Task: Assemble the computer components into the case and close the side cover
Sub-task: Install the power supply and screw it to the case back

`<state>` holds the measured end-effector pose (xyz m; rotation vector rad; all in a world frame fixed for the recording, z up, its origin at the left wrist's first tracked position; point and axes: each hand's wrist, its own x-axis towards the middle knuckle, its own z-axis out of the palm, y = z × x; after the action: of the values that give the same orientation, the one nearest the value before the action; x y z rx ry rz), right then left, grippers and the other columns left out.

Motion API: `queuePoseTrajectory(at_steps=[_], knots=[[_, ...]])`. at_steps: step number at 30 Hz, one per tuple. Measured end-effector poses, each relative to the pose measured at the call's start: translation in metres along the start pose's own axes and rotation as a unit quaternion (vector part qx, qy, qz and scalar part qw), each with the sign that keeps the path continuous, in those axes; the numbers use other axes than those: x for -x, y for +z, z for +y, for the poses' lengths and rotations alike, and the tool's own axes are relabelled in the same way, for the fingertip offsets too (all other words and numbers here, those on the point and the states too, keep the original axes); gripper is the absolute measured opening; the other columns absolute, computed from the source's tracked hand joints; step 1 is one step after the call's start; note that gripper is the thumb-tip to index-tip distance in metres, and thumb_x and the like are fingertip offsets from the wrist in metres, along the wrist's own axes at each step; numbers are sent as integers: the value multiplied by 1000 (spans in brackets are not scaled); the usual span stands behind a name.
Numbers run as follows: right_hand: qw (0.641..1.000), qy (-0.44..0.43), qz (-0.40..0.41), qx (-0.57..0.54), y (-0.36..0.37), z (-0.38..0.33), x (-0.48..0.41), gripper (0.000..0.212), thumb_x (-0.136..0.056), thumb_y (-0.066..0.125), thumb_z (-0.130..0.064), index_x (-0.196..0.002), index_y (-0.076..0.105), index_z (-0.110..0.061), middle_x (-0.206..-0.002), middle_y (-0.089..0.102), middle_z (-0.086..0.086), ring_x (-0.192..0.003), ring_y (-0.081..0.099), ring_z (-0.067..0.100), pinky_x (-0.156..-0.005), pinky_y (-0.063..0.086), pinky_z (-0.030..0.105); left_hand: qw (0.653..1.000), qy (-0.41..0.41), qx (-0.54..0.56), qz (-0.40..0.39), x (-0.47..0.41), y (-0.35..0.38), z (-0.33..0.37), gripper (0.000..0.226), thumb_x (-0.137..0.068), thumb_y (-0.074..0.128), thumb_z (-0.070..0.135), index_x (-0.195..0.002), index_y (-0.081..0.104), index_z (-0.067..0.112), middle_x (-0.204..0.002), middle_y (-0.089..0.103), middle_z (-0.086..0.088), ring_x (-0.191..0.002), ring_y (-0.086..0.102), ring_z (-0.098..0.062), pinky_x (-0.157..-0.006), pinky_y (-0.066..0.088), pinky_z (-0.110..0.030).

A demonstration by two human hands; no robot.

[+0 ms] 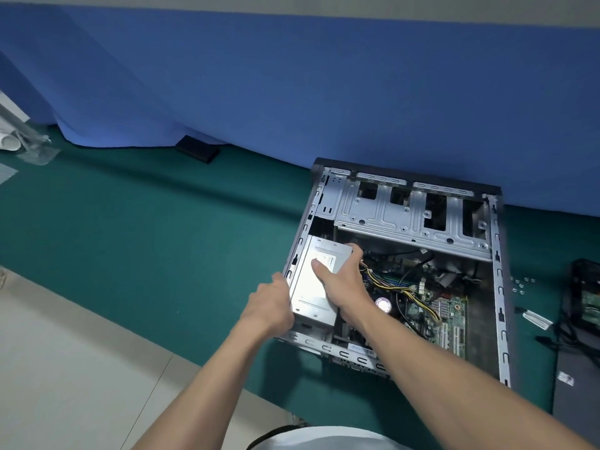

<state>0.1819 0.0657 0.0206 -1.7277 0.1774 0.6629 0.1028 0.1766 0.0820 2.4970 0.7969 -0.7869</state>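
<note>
From the head view we see the right hand [341, 280] grasping the power supply [310, 297], a boxy brushed-metal unit with a white label. The thumb lies flat across its top and the fingers are curled over its far edge. The left hand [271, 306] sits against the unit's left side, at the thin rim of the computer case [498, 280]. Its fingertips are hidden, so we cannot tell whether it grips anything or only presses. The power supply lies between the two hands, in the near left corner of the open case. Beyond the right hand stands the drive cage [389, 216], a stamped sheet of grey steel with ribs, round holes and square cutouts. Right of that hand's wrist, a bundle of yellow and black wires [394, 289] curves over the green motherboard [451, 323], which is studded with slots and a small finned heatsink. Further right, outside the case, small shiny screws [521, 285] are scattered on the matte green mat [162, 238]. A flat dark grey side cover [576, 407] lies near the right forearm. Far beyond both hands hangs a smooth blue cloth [292, 92], creased at its left end.
</note>
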Motion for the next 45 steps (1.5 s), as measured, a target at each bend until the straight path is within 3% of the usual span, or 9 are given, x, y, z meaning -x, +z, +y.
queuePoseTrajectory(at_steps=[4,9,13,19,28,31,35,40,45], knots=[[999,-14,7,38,9,-5,-1,66,-89,65,-27,-132,16,-34,-124,52,3,-107,55,25,-96,46,43,1000,9,11,-4,0,-4,-2,34,-79,52,3,-112,42,9,-112,57,-13,-102,59,-34,-81,50,-38],[995,12,-24,-100,-6,3,-4,34,-98,50,-32,-131,38,-31,-122,60,4,-107,61,22,-90,52,48,974,50,183,-126,-9,-25,-15,22,-70,62,4,-92,60,7,-77,69,-6,-64,65,-21,-61,52,-36],[999,-19,-27,18,-5,-8,-15,51,-90,49,-59,-123,41,-21,-113,57,-1,-98,55,13,-77,42,31,976,52,193,-81,-21,-24,-14,28,-83,55,31,-97,66,10,-95,72,-8,-88,69,-28,-83,56,-48],[975,-91,23,200,-9,0,-9,45,-98,39,-51,-115,44,-10,-114,55,7,-104,51,24,-77,36,32,963,20,268,-12,-35,-4,-19,34,-100,43,42,-104,69,20,-96,73,0,-92,68,-22,-92,52,-42],[972,-47,-62,222,-23,-21,-33,55,-93,34,-63,-113,53,-16,-109,58,0,-101,54,19,-80,38,34,960,30,278,-9,-50,2,-24,54,-96,46,51,-103,66,2,-104,71,-17,-88,69,-28,-92,51,-43],[982,-43,-69,170,-28,-19,-30,45,-88,42,-69,-81,66,-32,-81,58,-12,-83,54,14,-75,41,32,963,33,267,7,-53,5,-27,53,-96,46,52,-99,67,3,-101,72,-14,-83,67,-26,-88,51,-37],[973,-88,-47,206,-28,0,-16,60,-90,39,-67,-121,65,-22,-111,63,-7,-104,56,15,-84,40,31,967,36,250,18,-54,9,-29,51,-97,44,52,-94,69,7,-97,73,-12,-93,68,-26,-87,50,-34],[962,-74,-140,222,-36,-15,-21,48,-96,37,-58,-65,53,-25,-62,52,-18,-60,45,4,-68,37,29,963,38,266,8,-55,8,-29,52,-97,45,51,-92,67,4,-92,72,-10,-79,63,-23,-78,49,-33],[933,-142,-25,329,-1,-23,-19,52,-103,29,-39,-63,49,-13,-59,54,-2,-57,53,12,-74,47,29,965,40,259,15,-56,9,-30,55,-97,43,51,-99,66,1,-96,72,-13,-80,63,-25,-83,50,-33]])
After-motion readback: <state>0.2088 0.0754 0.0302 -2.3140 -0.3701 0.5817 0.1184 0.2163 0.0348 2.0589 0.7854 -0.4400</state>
